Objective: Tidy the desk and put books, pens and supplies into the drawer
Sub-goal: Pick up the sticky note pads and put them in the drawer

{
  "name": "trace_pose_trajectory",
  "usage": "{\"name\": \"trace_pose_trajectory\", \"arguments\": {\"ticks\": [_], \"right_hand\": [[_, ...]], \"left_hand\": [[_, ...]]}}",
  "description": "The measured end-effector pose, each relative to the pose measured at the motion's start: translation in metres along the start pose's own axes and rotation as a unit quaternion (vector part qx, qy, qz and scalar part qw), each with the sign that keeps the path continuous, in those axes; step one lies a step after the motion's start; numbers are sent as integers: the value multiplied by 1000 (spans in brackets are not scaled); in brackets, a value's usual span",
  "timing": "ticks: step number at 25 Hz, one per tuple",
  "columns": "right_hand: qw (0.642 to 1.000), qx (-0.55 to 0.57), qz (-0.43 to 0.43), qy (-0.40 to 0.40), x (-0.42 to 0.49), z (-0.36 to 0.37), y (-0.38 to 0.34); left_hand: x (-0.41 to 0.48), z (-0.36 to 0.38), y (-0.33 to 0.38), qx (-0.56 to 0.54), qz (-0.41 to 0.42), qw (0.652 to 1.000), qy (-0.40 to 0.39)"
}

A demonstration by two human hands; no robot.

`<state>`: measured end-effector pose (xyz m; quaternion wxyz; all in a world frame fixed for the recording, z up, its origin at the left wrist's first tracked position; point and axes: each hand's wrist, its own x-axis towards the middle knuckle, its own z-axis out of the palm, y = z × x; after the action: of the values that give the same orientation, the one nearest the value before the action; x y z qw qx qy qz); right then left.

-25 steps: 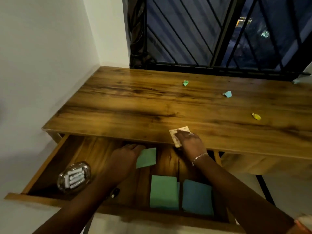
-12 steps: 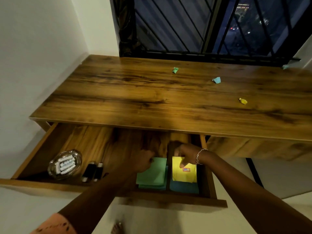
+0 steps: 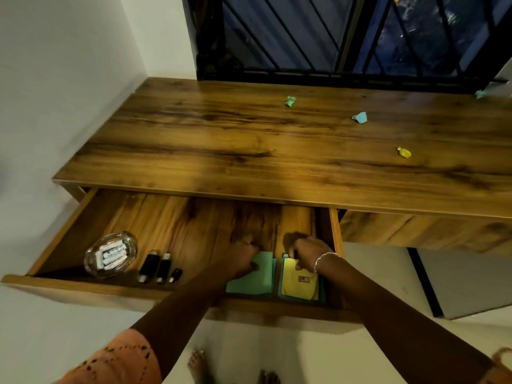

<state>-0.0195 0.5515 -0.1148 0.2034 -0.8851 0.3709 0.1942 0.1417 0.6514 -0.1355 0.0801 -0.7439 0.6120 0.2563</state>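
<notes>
Single view, head-worn and wide-angle. The lens stands above and in front of the brown wood-grain bench [image 3: 249, 151], facing forward and steeply down. The open wooden drawer [image 3: 171, 217] under the bench's front edge fills the lower middle, close to the lens. Both forearms enter from the bottom edge. The left hand [image 3: 243, 257], curled on a green paper pad [image 3: 255, 281], and the right hand [image 3: 307, 252], pinching a yellow paper pad [image 3: 299, 286], sit near frame centre. Bare toes [image 3: 198, 361] on the pale floor [image 3: 277, 342] show directly beneath. The far field ends at the dark barred window [image 3: 304, 37].
</notes>
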Motion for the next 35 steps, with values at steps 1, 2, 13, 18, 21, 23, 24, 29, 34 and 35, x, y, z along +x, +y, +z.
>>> {"name": "trace_pose_trajectory", "arguments": {"ticks": [1, 2, 13, 18, 21, 23, 24, 29, 34, 35], "right_hand": [[1000, -14, -5, 4, -1, 2, -1], [1000, -22, -8, 11, -2, 4, -2], [986, -6, -81, 149, -31, 3, -103], [977, 28, -93, 192, -50, 25, -159], [972, -2, -101, 214, -61, 46, -179], [965, -54, -109, 232, -66, 62, -181], [957, -75, -117, 255, -68, 69, -179], [947, -91, -113, 285, -60, 78, -174], [945, -96, -124, 288, -44, 71, -169], [943, -96, -125, 292, -39, 67, -168]], "left_hand": [[-3, 1, 1, 24, 5, 1000, 0], [-7, 1, 1, 47, 8, 999, 12], [-96, -11, -58, 62, 42, 963, 258], [-144, 10, -86, 38, 38, 950, 307], [-164, 26, -100, 51, 13, 947, 317], [-169, 39, -107, 65, 0, 956, 286], [-170, 47, -111, 73, 1, 960, 270], [-166, 58, -118, 111, 26, 958, 263], [-148, 55, -128, 140, 52, 944, 293], [-141, 53, -130, 140, 56, 941, 302]]}}
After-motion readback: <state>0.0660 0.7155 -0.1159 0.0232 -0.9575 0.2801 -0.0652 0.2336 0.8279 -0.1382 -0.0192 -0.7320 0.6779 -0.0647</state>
